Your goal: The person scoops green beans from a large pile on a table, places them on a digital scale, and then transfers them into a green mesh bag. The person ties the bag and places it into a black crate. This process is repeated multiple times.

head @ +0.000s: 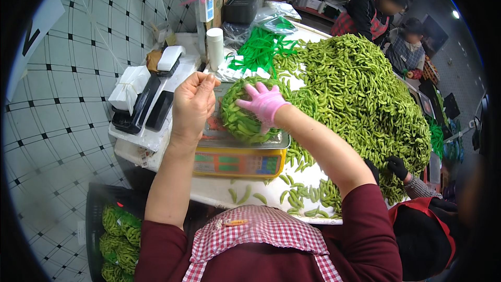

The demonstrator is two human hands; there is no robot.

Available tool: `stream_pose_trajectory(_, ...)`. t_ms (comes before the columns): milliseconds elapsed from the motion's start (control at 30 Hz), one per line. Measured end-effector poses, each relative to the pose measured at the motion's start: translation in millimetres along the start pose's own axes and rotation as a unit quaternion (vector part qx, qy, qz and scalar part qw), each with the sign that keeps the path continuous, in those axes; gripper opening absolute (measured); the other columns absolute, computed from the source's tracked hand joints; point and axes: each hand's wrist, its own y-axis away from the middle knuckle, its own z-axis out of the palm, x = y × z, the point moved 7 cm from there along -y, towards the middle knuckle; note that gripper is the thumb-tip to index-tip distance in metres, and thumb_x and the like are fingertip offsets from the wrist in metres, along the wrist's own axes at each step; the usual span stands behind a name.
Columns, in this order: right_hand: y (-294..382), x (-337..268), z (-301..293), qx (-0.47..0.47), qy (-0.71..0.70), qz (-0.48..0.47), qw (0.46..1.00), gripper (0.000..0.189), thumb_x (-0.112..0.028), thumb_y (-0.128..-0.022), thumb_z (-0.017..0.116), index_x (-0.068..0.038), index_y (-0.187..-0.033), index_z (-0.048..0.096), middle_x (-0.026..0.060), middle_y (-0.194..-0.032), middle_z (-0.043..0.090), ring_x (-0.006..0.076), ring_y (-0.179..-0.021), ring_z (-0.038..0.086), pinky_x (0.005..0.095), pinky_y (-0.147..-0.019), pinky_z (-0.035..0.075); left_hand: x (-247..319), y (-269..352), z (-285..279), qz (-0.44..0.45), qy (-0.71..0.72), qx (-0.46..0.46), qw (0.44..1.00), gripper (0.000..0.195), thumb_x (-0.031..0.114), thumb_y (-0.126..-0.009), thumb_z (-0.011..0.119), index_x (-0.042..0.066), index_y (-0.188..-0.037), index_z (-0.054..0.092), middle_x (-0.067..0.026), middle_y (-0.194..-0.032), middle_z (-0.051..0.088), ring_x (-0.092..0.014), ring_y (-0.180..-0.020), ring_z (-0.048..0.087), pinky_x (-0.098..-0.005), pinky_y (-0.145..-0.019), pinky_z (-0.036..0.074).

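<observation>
My left hand (pixel 194 105) is bare and raised over the left side of a weighing scale (pixel 238 161), its fingers curled and thumb pressed on them. I cannot see anything held in it. My right hand (pixel 265 103), in a pink glove, lies with fingers spread on a green mesh bag (pixel 244 123) full of green soybean pods. This rounded, slightly blurred bag sits on the scale's metal pan. The scale has a yellow body and a display panel. To the right rises a big heap of loose pods (pixel 360 105).
Green mesh bags with white tags (pixel 258 51) lie behind the scale, beside a white cylindrical container (pixel 215 49). Black devices (pixel 137 102) stand at left. A black crate (pixel 94 223) at lower left holds filled bags. A co-worker's black-gloved hand (pixel 397 167) reaches the heap; two other people stand behind.
</observation>
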Motion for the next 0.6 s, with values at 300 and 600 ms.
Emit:
stream_pose_trajectory(300, 8.4, 13.5, -4.6, 0.103, -0.067, -0.071, 0.990, 0.047, -0.007, -0.071, 0.072, -0.020, -0.115, 0.061, 0.0128, -0.117, 0.053, 0.0314, -0.108, 0.056, 0.0412, -0.085, 0.052, -1.7, -0.2, -0.4, -0.003, -0.011, -0.018, 1.000, 0.022, 0.021, -0.099, 0.054, 0.003, -0.085, 0.057, 0.0057, -0.053, 0.040, -0.001, -0.042, 0.029, -0.0191, -0.038, 0.024)
stream_pose_trajectory(600, 62.4, 32.4, -55.6, 0.281, -0.227, -0.115, 0.925, 0.030, -0.005, -0.068, 0.071, -0.011, -0.096, 0.065, 0.0109, -0.096, 0.059, 0.0315, -0.089, 0.061, 0.0390, -0.076, 0.052, -6.1, -2.1, 3.7, -0.014, -0.020, -0.020, 1.000, 0.022, 0.021, -0.099, 0.054, 0.003, -0.086, 0.058, 0.0057, -0.053, 0.039, -0.002, -0.043, 0.031, -0.0190, -0.039, 0.025)
